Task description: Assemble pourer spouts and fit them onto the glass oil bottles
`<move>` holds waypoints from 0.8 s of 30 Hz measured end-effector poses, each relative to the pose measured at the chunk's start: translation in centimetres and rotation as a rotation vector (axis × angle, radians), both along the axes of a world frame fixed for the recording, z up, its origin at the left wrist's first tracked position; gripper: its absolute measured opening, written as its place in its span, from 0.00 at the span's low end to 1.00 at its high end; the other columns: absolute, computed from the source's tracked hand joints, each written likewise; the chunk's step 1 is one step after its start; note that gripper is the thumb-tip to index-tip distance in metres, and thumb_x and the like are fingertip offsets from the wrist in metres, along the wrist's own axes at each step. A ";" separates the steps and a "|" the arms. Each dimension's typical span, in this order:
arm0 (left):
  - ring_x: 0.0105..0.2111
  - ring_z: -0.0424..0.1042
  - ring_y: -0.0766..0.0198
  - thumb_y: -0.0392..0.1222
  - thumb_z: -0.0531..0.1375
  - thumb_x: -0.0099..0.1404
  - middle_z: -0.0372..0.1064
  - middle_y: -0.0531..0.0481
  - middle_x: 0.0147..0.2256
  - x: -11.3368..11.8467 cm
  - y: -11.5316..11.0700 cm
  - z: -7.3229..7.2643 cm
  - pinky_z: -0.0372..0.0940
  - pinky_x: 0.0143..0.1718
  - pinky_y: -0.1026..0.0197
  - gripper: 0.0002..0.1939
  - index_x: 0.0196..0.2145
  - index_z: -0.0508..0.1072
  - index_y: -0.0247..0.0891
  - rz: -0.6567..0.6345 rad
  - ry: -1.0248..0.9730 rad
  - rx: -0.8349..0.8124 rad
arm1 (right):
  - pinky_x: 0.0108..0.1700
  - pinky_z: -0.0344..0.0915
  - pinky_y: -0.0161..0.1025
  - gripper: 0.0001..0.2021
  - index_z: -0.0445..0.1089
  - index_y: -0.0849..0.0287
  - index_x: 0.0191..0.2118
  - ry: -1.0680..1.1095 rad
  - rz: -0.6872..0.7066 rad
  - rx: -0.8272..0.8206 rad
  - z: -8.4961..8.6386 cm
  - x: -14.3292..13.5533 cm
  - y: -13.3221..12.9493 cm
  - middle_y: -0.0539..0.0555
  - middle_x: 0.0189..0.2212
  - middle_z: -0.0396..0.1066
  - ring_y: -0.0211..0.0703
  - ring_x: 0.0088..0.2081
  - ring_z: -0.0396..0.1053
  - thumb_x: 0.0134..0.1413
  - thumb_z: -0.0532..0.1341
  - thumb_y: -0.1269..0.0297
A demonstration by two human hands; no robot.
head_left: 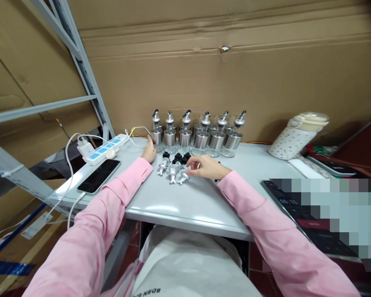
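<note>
A row of glass oil bottles with steel sleeves [201, 140] stands along the back of the table, the front ones topped with silver pour spouts [186, 119] with black flip lids. My left hand [149, 152] rests on its edge beside the leftmost bottle, fingers stretched out; whether it touches the glass I cannot tell. In front of the bottles lies a small pile of loose silver pour spouts [173, 172], with black stopper pieces [178, 158] behind them. My right hand [206, 166] hovers at the pile's right side, fingers curved, thumb and forefinger apart near one loose spout [183, 178].
On the left of the grey table [173, 206] are a phone [99, 176] and a white power strip [106, 147] with cables. A dotted flask [297, 136] stands at the back right, with a dark tablet-like screen [284, 202] nearer. Cardboard [185, 82] walls off the back.
</note>
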State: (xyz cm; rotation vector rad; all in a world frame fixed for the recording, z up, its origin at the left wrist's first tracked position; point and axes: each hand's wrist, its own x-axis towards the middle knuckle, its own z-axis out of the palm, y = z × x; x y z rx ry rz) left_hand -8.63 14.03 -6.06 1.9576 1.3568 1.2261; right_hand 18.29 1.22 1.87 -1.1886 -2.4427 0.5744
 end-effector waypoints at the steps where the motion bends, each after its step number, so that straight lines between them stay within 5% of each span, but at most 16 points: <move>1: 0.64 0.31 0.54 0.34 0.54 0.56 0.28 0.35 0.64 0.1 0.0 0.0 0.30 0.64 0.50 0.43 0.62 0.32 0.26 0.008 -0.001 0.000 | 0.30 0.60 0.34 0.13 0.71 0.61 0.33 0.000 0.011 -0.012 0.0 -0.2 -0.2 0.52 0.25 0.71 0.39 0.26 0.66 0.42 0.63 0.57; 11: 0.64 0.32 0.55 0.34 0.53 0.59 0.30 0.36 0.64 1.5 -1.7 1.5 0.31 0.64 0.50 0.38 0.62 0.39 0.27 0.098 0.021 0.079 | 0.32 0.63 0.35 0.06 0.74 0.60 0.30 0.022 0.110 -0.029 -0.3 -0.7 -0.5 0.53 0.26 0.72 0.39 0.27 0.67 0.44 0.60 0.67; 14: 0.63 0.40 0.58 0.39 0.48 0.65 0.41 0.44 0.63 1.9 -3.0 3.3 0.31 0.63 0.46 0.23 0.57 0.55 0.37 0.176 0.073 0.307 | 0.32 0.62 0.35 0.07 0.74 0.60 0.30 0.038 0.140 -0.071 -0.4 -0.4 -0.1 0.54 0.28 0.73 0.40 0.28 0.68 0.44 0.61 0.65; 17: 0.59 0.55 0.58 0.43 0.47 0.67 0.61 0.47 0.55 2.6 -4.6 5.0 0.28 0.62 0.42 0.14 0.42 0.71 0.40 0.192 0.175 0.550 | 0.34 0.63 0.37 0.08 0.74 0.60 0.31 0.088 0.144 -0.103 -0.3 0.1 0.3 0.54 0.30 0.74 0.41 0.30 0.69 0.44 0.61 0.63; 20: 0.52 0.64 0.58 0.48 0.49 0.66 0.71 0.49 0.45 3.8 -6.6 6.0 0.35 0.61 0.41 0.15 0.31 0.73 0.40 0.073 0.320 0.692 | 0.35 0.64 0.38 0.10 0.74 0.61 0.29 0.204 0.110 -0.137 0.1 0.9 0.8 0.54 0.28 0.74 0.42 0.30 0.69 0.43 0.62 0.60; 24: 0.47 0.67 0.60 0.48 0.50 0.66 0.73 0.50 0.42 5.9 -9.1 6.6 0.48 0.57 0.46 0.15 0.30 0.71 0.40 -0.174 0.490 0.767 | 0.36 0.65 0.40 0.12 0.73 0.60 0.27 0.407 0.039 -0.206 0.7 2.0 1.0 0.53 0.26 0.74 0.41 0.30 0.70 0.36 0.66 0.57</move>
